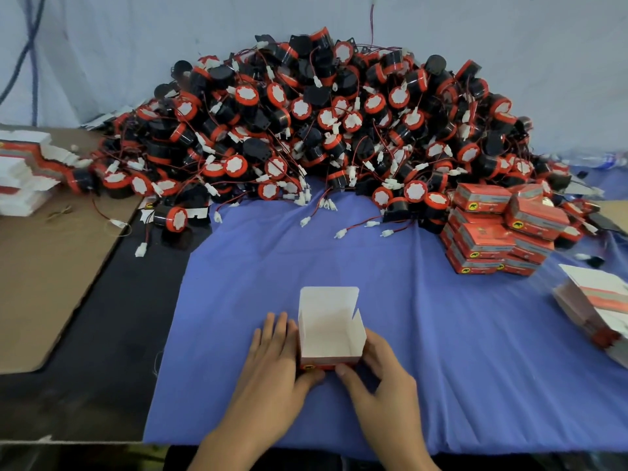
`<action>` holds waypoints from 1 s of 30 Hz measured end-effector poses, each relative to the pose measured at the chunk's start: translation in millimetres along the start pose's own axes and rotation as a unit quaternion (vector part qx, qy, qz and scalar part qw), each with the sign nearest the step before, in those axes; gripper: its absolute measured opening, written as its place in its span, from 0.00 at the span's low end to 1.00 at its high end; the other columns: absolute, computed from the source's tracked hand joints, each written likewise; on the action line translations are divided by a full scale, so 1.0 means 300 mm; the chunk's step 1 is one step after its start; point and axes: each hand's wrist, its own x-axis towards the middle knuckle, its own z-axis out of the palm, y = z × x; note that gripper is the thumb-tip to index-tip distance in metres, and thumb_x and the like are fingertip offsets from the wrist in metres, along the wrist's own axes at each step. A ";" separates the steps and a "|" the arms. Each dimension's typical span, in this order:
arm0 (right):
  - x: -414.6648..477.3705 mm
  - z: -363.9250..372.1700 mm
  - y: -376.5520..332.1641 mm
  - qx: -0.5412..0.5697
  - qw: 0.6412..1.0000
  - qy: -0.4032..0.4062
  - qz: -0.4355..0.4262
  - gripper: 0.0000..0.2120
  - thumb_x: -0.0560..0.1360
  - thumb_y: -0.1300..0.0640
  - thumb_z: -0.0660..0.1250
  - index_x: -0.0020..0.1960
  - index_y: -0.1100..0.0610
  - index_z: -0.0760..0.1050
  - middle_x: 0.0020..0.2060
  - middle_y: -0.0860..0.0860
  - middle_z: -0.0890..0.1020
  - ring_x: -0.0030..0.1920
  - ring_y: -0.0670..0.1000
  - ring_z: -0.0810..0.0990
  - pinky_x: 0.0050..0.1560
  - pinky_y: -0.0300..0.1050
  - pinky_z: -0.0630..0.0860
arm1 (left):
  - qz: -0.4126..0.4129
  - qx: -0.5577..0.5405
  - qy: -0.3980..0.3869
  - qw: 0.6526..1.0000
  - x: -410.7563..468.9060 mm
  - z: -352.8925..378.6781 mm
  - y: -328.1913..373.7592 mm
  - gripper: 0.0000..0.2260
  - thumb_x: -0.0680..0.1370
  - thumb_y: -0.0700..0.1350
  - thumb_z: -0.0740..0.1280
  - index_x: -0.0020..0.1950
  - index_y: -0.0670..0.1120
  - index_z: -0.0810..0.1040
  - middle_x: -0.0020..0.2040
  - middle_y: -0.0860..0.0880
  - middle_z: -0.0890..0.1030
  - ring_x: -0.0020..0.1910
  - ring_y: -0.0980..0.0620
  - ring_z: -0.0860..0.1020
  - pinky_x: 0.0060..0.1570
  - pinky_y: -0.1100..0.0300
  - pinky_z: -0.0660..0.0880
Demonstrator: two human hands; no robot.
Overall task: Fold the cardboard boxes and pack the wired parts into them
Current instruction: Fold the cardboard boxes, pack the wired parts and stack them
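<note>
- Cloth [441, 334], blue, spread across centre and lower right of frame, creased toward right edge.
- Black tabletop [119, 317], bare at lower left beside cloth; brown cardboard sheet [44, 266] at left edge.
- Pale fabric backdrop [509, 45] across top of frame; dark cord [30, 45] at upper left.
- Heap of wired parts [323, 113], black and red, against backdrop at upper centre; white connectors trailing onto cloth.
- Packed boxes [492, 232], red, stacked at right centre; flat box blanks [23, 175] at left edge, more at right edge.
- Open box [329, 328], white inside, upright on cloth at lower centre, lid flap raised at far side.
- Left hand [272, 365], fingers straight against left wall of box, thumb at front lower edge.
- Right hand [380, 379], fingers curled round right wall, thumb pressed on front face.
</note>
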 end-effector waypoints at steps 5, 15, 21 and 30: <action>0.005 -0.037 0.020 0.014 0.999 -0.039 0.032 0.38 0.70 0.73 0.74 0.71 0.42 0.73 0.63 0.40 0.82 0.65 0.40 0.79 0.64 0.35 0.75 | 0.003 -0.018 -0.054 0.998 0.003 -0.033 -0.010 0.48 0.78 0.64 0.66 0.83 0.49 0.37 0.81 0.55 0.32 0.75 0.58 0.26 0.74 0.63 0.30; 0.283 -0.120 0.004 0.299 0.942 0.011 0.153 0.26 0.78 0.81 0.55 0.67 0.59 0.76 0.57 0.49 0.85 0.58 0.45 0.84 0.56 0.38 0.81 | -0.013 -0.515 -0.032 0.857 0.144 -0.230 -0.089 0.31 0.71 0.40 0.74 0.73 0.54 0.72 0.70 0.64 0.76 0.72 0.65 0.70 0.64 0.72 0.71; 0.681 0.040 -0.026 0.349 0.916 -0.009 0.199 0.29 0.80 0.75 0.56 0.79 0.59 0.65 0.74 0.52 0.73 0.68 0.47 0.76 0.65 0.44 0.75 | -0.044 -0.547 0.015 0.836 0.552 -0.211 0.078 0.23 0.83 0.35 0.63 0.78 0.48 0.69 0.76 0.55 0.72 0.74 0.61 0.70 0.73 0.59 0.68; 1.266 0.197 0.025 0.409 0.875 0.007 0.260 0.31 0.82 0.73 0.54 0.82 0.57 0.58 0.77 0.60 0.67 0.75 0.61 0.69 0.73 0.56 0.70 | -0.084 -0.503 0.029 0.859 1.191 -0.156 0.205 0.26 0.83 0.32 0.57 0.81 0.46 0.64 0.80 0.46 0.67 0.79 0.48 0.64 0.76 0.52 0.66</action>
